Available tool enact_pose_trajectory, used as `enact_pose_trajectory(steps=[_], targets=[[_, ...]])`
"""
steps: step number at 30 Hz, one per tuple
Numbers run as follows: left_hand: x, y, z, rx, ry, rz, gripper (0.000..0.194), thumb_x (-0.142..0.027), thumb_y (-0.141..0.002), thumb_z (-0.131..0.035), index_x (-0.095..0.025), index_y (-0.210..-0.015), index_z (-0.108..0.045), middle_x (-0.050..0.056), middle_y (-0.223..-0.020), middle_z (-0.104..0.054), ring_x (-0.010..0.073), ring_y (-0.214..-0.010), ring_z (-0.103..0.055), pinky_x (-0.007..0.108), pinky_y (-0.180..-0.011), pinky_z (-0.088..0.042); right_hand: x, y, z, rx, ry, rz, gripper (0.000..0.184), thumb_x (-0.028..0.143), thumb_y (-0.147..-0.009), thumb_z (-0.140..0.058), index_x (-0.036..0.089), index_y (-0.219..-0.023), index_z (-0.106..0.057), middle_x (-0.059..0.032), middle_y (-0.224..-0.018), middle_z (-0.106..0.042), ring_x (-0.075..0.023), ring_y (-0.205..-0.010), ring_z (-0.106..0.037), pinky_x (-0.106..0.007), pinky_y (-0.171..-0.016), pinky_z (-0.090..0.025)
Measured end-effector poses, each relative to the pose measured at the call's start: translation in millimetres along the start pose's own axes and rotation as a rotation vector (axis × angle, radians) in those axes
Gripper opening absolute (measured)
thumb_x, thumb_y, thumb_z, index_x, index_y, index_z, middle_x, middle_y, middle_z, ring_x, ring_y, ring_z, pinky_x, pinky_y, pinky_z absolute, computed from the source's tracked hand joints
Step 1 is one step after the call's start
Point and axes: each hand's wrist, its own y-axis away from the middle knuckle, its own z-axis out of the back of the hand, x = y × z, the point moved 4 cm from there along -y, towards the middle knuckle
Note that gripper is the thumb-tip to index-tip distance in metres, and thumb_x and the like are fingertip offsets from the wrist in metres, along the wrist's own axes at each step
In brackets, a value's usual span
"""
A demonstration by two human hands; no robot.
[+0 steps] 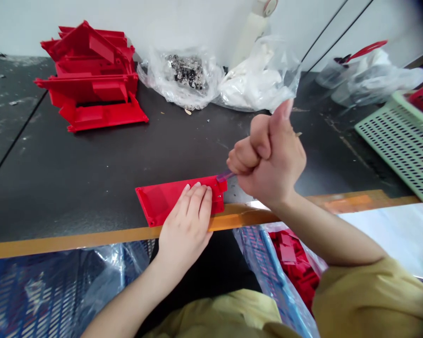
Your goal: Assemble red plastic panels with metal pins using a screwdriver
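Head view: red panel (pixel 158 202) points left under flat left fingers (pixel 197 199); right fingers (pixel 245 157) clench purple strip (pixel 224 176).

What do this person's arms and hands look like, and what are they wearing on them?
The left hand and right hand are bare, with no gloves, rings or watch showing. The forearms are bare too, coming out of mustard-yellow short sleeves.

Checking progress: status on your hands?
Left hand flat on red plastic panel. Right hand fisted on small purple strip at panel's end. Nothing in the way.
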Motion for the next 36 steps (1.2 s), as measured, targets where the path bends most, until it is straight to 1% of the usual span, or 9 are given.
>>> enact_pose_trajectory(steps=[3, 5, 8, 12, 18, 21, 27, 32, 36], targets=[[0.2, -0.3, 0.2, 0.012, -0.004, 0.014, 0.059, -0.018, -0.078, -0.061, -0.002, -0.133, -0.047, 0.017, -0.129, -0.057, 0.0271, -0.125, -0.052, 0.037, -0.113, -0.041, -3.8, 1.9, -4.2, 0.053, 0.035, -0.072, 0.064, 0.063, -0.083, -0.058, 0.02, -0.046, -0.028, 0.0094, -0.038, -0.014, -0.0043, -0.032, -0.006, -0.023, -0.033, -0.009], [-0.1, -0.7, 0.4, 0.015, -0.006, 0.015, 0.058, -0.019, -0.079, -0.061, -0.002, -0.133, -0.047, 0.017, -0.129, -0.057, 0.027, -0.124, -0.053, 0.038, -0.112, -0.042, -6.7, 2.8, -7.8, 0.091, 0.025, -0.089, 0.064, 0.062, -0.083, -0.059, 0.02, -0.045, -0.028, 0.0089, -0.038, -0.015, -0.0041, -0.032, -0.01, -0.023, -0.034, -0.011], [-0.4, -1.1, 0.2, 0.012, -0.007, 0.007, 0.057, -0.019, -0.08, -0.061, -0.002, -0.133, -0.047, 0.018, -0.129, -0.058, 0.0269, -0.124, -0.053, 0.038, -0.112, -0.042, -8.0, 3.4, -11.9, 0.133, 0.009, -0.063, 0.065, 0.059, -0.085, -0.06, 0.019, -0.044, -0.029, 0.0081, -0.039, -0.017, -0.0038, -0.033, -0.015, -0.023, -0.035, -0.011], [0.1, -0.9, -0.5, 0.019, 0.0, 0.012, 0.057, -0.02, -0.08, -0.059, -0.002, -0.133, -0.046, 0.017, -0.129, -0.057, 0.0268, -0.125, -0.051, 0.038, -0.112, -0.042, -7.6, 3.8, -13.8, 0.179, 0.014, -0.04, 0.064, 0.058, -0.086, -0.059, 0.019, -0.045, -0.032, 0.0081, -0.041, -0.016, -0.0036, -0.034, -0.016, -0.024, -0.036, -0.013], [-0.2, -0.6, 0.1, 0.014, -0.003, 0.01, 0.059, -0.015, -0.077, -0.059, -0.003, -0.133, -0.046, 0.016, -0.13, -0.057, 0.0258, -0.126, -0.049, 0.035, -0.116, -0.036, -8.0, 5.6, -12.3, 0.211, -0.006, -0.059, 0.06, 0.05, -0.09, -0.058, 0.019, -0.045, -0.033, 0.0073, -0.043, -0.015, -0.0045, -0.034, -0.012, -0.028, -0.038, -0.013], [-0.3, -0.9, -0.3, 0.009, -0.008, 0.01, 0.058, -0.015, -0.078, -0.059, -0.003, -0.133, -0.046, 0.016, -0.13, -0.057, 0.0261, -0.125, -0.049, 0.035, -0.116, -0.036, -7.9, 9.6, -13.0, 0.244, 0.031, -0.068, 0.057, 0.051, -0.091, -0.056, 0.02, -0.046, -0.036, 0.0068, -0.043, -0.012, -0.0065, -0.033, -0.01, -0.031, -0.039, -0.013], [-0.1, -0.4, -1.2, 0.018, -0.011, 0.004, 0.056, -0.017, -0.08, -0.058, -0.003, -0.132, -0.046, 0.016, -0.13, -0.056, 0.0265, -0.125, -0.049, 0.036, -0.115, -0.036, -5.9, 16.3, -13.6, 0.286, 0.108, -0.07, 0.056, 0.048, -0.096, -0.048, 0.02, -0.048, -0.039, 0.0045, -0.047, -0.024, -0.0085, -0.037, -0.015, -0.033, -0.043, -0.021], [0.2, -0.6, -1.3, 0.018, -0.008, 0.008, 0.053, -0.018, -0.082, -0.057, -0.003, -0.132, -0.047, 0.017, -0.129, -0.057, 0.0266, -0.126, -0.05, 0.036, -0.115, -0.037, -9.1, 11.4, -15.8, 0.294, 0.077, -0.074, 0.056, 0.047, -0.096, -0.049, 0.021, -0.047, -0.037, 0.0043, -0.047, -0.023, -0.0091, -0.038, -0.016, -0.033, -0.044, -0.018], [0.2, -1.1, -1.0, 0.016, -0.006, 0.02, 0.05, -0.019, -0.084, -0.058, -0.003, -0.131, -0.048, 0.017, -0.129, -0.057, 0.026, -0.124, -0.051, 0.036, -0.114, -0.038, -12.0, 8.8, -18.4, 0.304, 0.09, -0.085, 0.055, 0.046, -0.097, -0.047, 0.021, -0.048, -0.036, 0.0034, -0.048, -0.026, -0.0106, -0.042, -0.025, -0.032, -0.046, -0.02]])
